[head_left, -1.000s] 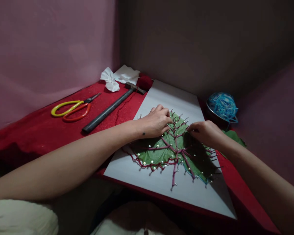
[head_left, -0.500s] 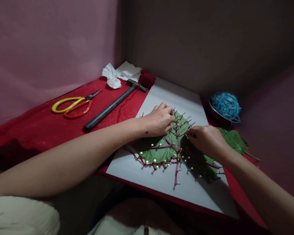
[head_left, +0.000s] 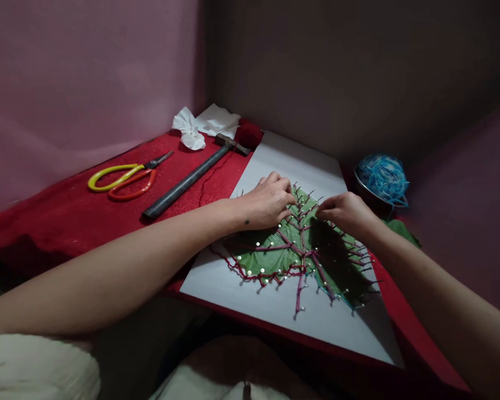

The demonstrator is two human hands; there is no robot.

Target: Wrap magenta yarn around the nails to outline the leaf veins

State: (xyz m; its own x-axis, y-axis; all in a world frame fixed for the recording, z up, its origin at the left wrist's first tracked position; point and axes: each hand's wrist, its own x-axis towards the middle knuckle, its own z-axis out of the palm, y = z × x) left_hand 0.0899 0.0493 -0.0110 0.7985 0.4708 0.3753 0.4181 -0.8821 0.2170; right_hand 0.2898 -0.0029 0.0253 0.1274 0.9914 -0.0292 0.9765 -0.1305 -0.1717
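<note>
A large green leaf (head_left: pixel 270 258) lies on a white board (head_left: pixel 250 304), ringed by several upright nails. Purple thread runs along its veins, and wavy red yarn (head_left: pixel 255 274) follows the lower left edge. A strand of blue yarn (head_left: pixel 328 290) shows along the lower right edge. My left hand (head_left: pixel 270 203) rests over the leaf's upper left part, its fingers curled down by the nails; what they grip is hidden. My right hand (head_left: pixel 345 214) is pinched closed just above the nails on the leaf's upper right edge. Anything between those fingertips is too small to make out.
A hammer (head_left: pixel 187 180) and yellow-and-orange scissors (head_left: pixel 129 176) lie on the red cloth (head_left: pixel 66 222) at left. Crumpled white paper (head_left: pixel 189 130) and a red yarn ball (head_left: pixel 249 133) sit behind. A bowl of blue yarn (head_left: pixel 381 178) and another leaf (head_left: pixel 402 230) are at right.
My right hand has risen and moved slightly away from me, uncovering more of the leaf's right side and its nails. My left hand stays nearly in place.
</note>
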